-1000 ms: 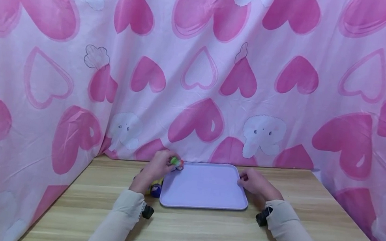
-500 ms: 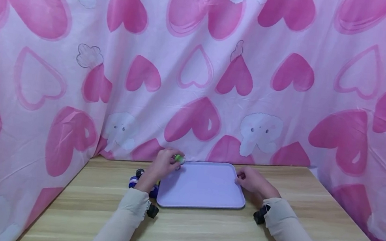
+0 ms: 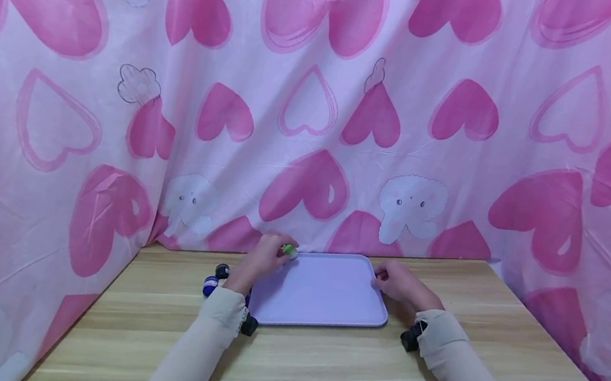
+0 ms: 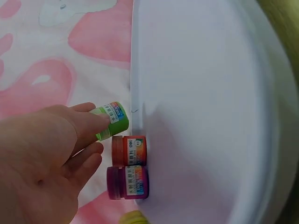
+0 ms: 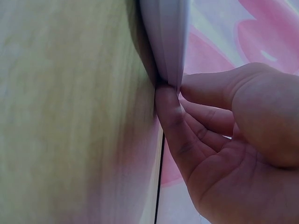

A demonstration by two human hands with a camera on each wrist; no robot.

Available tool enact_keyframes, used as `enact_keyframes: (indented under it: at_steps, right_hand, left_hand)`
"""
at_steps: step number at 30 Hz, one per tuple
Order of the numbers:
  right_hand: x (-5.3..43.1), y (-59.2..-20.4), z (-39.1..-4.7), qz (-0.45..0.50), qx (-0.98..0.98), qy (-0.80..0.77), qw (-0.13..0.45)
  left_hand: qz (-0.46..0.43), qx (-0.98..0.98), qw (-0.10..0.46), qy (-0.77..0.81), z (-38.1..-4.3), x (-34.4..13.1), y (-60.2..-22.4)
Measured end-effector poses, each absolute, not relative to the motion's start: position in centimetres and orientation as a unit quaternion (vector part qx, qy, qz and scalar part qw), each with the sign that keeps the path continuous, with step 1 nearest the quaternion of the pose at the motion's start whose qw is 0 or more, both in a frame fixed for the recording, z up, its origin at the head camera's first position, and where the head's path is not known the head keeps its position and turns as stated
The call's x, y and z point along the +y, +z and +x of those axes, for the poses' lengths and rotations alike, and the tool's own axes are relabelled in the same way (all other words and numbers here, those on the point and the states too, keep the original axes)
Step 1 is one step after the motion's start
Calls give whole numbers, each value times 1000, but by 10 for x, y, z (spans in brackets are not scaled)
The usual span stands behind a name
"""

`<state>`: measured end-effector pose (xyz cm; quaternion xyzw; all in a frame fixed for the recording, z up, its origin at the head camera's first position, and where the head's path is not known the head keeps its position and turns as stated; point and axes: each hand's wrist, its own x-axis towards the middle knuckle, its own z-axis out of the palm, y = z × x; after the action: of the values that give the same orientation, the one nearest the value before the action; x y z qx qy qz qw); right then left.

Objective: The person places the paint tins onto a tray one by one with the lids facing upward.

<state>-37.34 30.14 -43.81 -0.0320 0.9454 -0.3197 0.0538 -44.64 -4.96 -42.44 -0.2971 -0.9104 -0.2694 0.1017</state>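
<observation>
Jar, green, pinched in left hand, tray pinched in right hand

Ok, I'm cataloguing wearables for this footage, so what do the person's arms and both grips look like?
The left sleeve and right sleeve are long, pale beige and plain, with wrinkled cuffs. The left wrist camera and right wrist camera are small black blocks. The left grip and right grip are bare, no gloves or rings visible.

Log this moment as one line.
left hand: holds small green labelled jar; right hand: pinches rim of lilac rectangular tray; at tray's far edge: small red labelled jar, small purple labelled jar
</observation>
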Motion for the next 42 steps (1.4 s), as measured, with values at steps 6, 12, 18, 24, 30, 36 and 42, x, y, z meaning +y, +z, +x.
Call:
enact_keyframes:
  at_steps: [6, 12, 18, 24, 30, 36, 42]
  right_hand:
    - [301, -439, -374, -33, 945, -322, 55]
    - [302, -439, -375, -26, 944, -323, 56]
    - [301, -437, -372, -32, 944, -324, 55]
    - [302, -437, -371, -28, 944, -324, 55]
    - [301, -437, -371, -23, 944, -323, 56]
    - [301, -437, -373, -23, 945, -320, 55]
    - [301, -438, -373, -20, 944, -323, 57]
  left_hand:
    - [-329, -904, 127, -241, -450, -44, -430]
    - [-310, -918, 120, -214, -450, -36, -430]
    - [-289, -925, 109, -220, -448, -33, -434]
    - [-320, -910, 157, -212, -495, -40, -476]
    - [-286, -925, 116, -220, -459, -38, -445]
    - [-271, -935, 114, -200, -445, -35, -437]
    - [-280, -925, 170, -193, -458, -37, -453]
